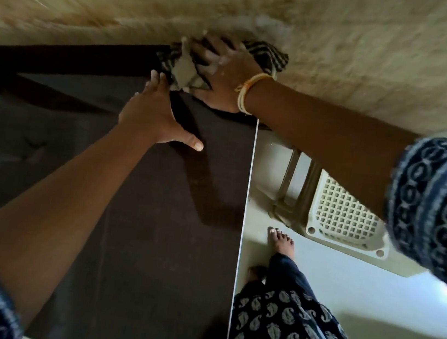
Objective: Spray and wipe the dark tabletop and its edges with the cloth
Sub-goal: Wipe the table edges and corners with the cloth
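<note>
Head view looks down at my two arms over the dark tabletop (148,245). My right hand (225,66) is bunched around the striped cloth (264,55) at the far corner of the table, up against the pale wall (377,47). I think I am wiping the far edge now — the spraying part looks done, but I can't be sure. My left hand (155,113) lies flat on the tabletop just beside the cloth, fingers straight and spread, to hold me steady.

Next I should pull the cloth along that edge and keep it pressed down so it doesn't slip off the corner.

Some things are hard to see. No spray bottle shows anywhere. My right fingers are blurry — part of the cloth hides under my palm. The plastic chair (348,215) beside the table is partly behind my arm.
</note>
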A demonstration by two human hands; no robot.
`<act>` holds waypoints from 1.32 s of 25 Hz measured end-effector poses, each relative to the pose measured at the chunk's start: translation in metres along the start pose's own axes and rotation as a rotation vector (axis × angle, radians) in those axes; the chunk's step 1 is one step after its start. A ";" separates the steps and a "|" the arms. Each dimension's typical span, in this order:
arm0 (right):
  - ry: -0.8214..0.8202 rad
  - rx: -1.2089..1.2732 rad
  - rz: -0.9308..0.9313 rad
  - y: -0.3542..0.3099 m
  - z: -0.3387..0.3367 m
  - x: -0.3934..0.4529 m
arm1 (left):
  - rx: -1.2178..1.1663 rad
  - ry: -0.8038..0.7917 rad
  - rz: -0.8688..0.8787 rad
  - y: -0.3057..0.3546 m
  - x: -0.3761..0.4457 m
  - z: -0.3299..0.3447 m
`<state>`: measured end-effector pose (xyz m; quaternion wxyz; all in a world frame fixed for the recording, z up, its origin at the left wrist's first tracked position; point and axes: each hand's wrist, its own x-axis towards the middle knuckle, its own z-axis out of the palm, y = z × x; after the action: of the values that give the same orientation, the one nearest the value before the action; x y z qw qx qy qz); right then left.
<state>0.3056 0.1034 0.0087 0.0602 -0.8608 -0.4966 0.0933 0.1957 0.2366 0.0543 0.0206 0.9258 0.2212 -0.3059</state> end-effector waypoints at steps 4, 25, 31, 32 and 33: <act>0.036 -0.031 -0.266 -0.006 0.013 -0.039 | -0.035 -0.019 0.030 -0.002 0.002 -0.001; 0.237 0.758 1.125 -0.024 0.000 -0.025 | -0.082 0.048 -0.021 0.004 -0.009 -0.002; 0.204 0.748 1.163 -0.090 0.014 -0.085 | -0.076 0.017 -0.034 0.006 -0.013 -0.006; 0.200 0.757 1.175 -0.099 0.016 -0.092 | -0.057 0.013 -0.039 0.006 -0.015 -0.006; 0.198 0.765 1.183 -0.105 0.018 -0.098 | -0.040 0.020 -0.039 0.007 -0.019 -0.007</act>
<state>0.1645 0.0711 0.0214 0.3425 -0.9089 0.1295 0.1994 0.1890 0.2244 0.0698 0.0311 0.9237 0.2453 -0.2925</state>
